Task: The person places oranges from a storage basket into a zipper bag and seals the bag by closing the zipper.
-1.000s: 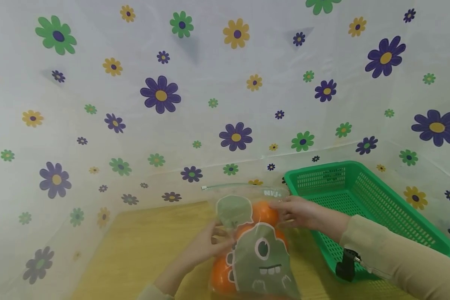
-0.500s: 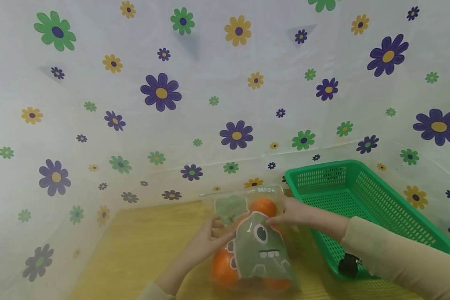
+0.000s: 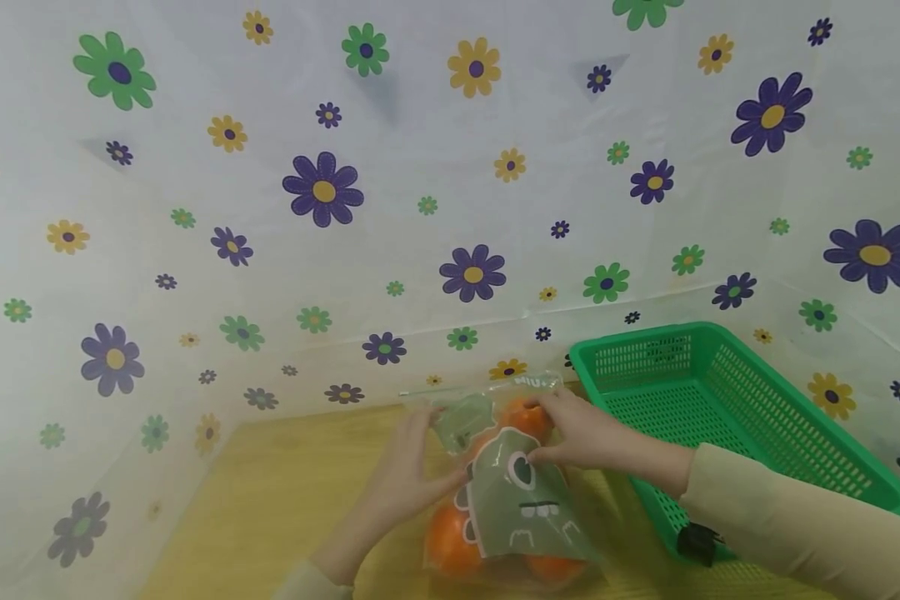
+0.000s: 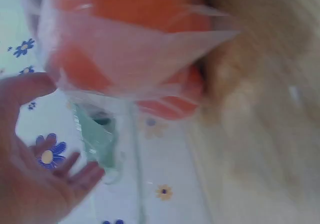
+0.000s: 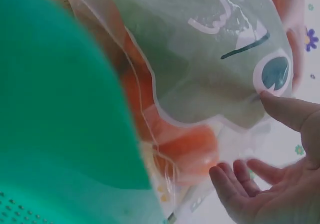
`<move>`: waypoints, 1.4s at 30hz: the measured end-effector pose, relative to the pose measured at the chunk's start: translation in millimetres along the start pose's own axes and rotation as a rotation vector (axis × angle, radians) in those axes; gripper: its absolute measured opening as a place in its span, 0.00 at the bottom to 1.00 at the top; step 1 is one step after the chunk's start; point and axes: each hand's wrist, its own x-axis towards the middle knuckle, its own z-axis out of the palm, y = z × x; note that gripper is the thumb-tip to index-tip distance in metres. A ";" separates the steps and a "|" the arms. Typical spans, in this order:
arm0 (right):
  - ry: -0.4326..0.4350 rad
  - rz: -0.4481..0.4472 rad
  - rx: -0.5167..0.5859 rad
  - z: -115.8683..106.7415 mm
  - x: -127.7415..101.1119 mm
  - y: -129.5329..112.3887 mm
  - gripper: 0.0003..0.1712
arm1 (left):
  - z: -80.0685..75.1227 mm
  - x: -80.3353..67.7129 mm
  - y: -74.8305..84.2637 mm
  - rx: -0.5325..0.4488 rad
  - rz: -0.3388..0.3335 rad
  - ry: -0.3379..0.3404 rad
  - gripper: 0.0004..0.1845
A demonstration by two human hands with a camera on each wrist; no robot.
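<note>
- Two hands flank one clear zip bag [image 3: 506, 492] printed with a green one-eyed monster and filled with oranges [image 3: 450, 542]; the bag lies on the wooden tabletop [image 3: 285, 500], its long axis running away from the person, sealed end far, bottom end near
- Left hand [image 3: 412, 471]: fingers straight and slightly spread, laid flat against the left flank of the bag; the left wrist view shows an open palm [image 4: 35, 184] beside the plastic, nothing pinched or enclosed
- Zip strip [image 3: 480, 387]: forms the far edge of the bag, lying across the long axis, just beyond the fingertips of both hands and close to the flowered backdrop sheet [image 3: 450, 183]
- Right hand [image 3: 581, 433]: rests over the upper right part of the bag, thumb tip pressing the film by the monster's eye [image 5: 275, 73], the other fingers loosely extended past the far side of the plastic; the right wrist view shows no closed grip
- Relation of note: the zip strip lies forward of both hands; the right hand is nearer its right end, the left hand sits lower along the flank
- Green perforated basket [image 3: 720, 417]: stands just right of the bag, beneath the right forearm in its beige sleeve [image 3: 795, 525]
</note>
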 end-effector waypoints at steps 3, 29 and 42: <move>-0.039 -0.056 0.047 2.5 3.1 -1.8 0.28 | -2.4 5.5 6.8 0.034 0.140 -0.042 0.36; -0.362 -0.105 -0.047 0.4 9.4 -2.1 0.39 | -0.5 15.7 6.3 0.276 0.236 -0.170 0.50; -0.318 -0.011 -0.241 1.9 4.6 -5.8 0.38 | -10.7 11.1 0.3 0.203 0.246 -0.218 0.39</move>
